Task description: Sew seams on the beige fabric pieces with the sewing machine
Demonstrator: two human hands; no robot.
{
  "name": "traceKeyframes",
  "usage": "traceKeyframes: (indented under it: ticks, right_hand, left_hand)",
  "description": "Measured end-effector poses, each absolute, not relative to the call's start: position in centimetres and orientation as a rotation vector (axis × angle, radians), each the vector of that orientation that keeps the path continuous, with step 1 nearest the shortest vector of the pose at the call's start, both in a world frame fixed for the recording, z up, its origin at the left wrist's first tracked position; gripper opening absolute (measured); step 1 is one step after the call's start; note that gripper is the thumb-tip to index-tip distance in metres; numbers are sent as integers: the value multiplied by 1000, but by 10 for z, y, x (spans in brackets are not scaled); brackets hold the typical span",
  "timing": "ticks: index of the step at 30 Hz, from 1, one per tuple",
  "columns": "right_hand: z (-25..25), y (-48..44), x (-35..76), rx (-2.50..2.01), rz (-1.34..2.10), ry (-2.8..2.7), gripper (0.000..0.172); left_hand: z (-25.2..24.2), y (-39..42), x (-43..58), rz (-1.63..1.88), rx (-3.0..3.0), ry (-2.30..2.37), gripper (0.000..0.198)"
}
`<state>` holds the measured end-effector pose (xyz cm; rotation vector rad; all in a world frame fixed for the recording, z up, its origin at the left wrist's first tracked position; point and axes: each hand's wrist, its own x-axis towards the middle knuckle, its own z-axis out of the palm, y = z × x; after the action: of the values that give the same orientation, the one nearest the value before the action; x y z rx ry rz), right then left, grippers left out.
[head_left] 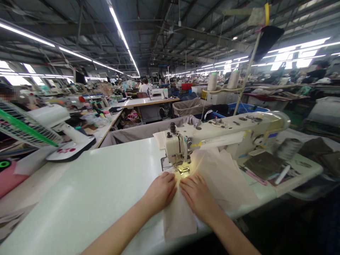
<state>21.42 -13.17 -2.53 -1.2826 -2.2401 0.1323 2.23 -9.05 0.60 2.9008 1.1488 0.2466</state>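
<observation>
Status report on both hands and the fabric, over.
Left hand, right hand: both on beige fabric. Fabric runs up to the presser foot. No obstruction visible there; fan off left.

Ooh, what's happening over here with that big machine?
A person has both hands at a sewing machine. The left hand and the right hand rest on a pale cloth strip, close together, just in front of the metal presser foot. More pale fabric lies to the right.
</observation>
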Motion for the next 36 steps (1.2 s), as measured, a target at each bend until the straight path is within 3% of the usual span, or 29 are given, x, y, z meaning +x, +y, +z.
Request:
traceKeyframes:
  ticks: [12,17,22,26,29,32,36]
  right_hand:
    - [-19,-110,208,-1284,73,-2254,15]
    - [-23,-120,226,-1246,112,-2158,22]
    - [-24,-137,260,-1422,168,-2036,19]
    - [-21,-145,270,-1404,214,-2157,15]
    - [-21,-145,269,-1377,123,-2227,5]
    - [-23,-143,269,-1342,24,-2277,11]
    - [-29,-143,275,-1296,-14,-2288,23]
  left_hand:
    - [12,-66,18,354,2878,1132,18]
    - [3,-106,27,284,2902,1337,33]
    - [-5,-159,39,20,2853,1342,39]
    - [0,-132,29,-38,2849,1491,33]
    - [9,-90,19,135,2826,1662,32]
    - [17,-73,19,159,2782,1812,26]
    - [16,-95,37,97,2880,1413,18]
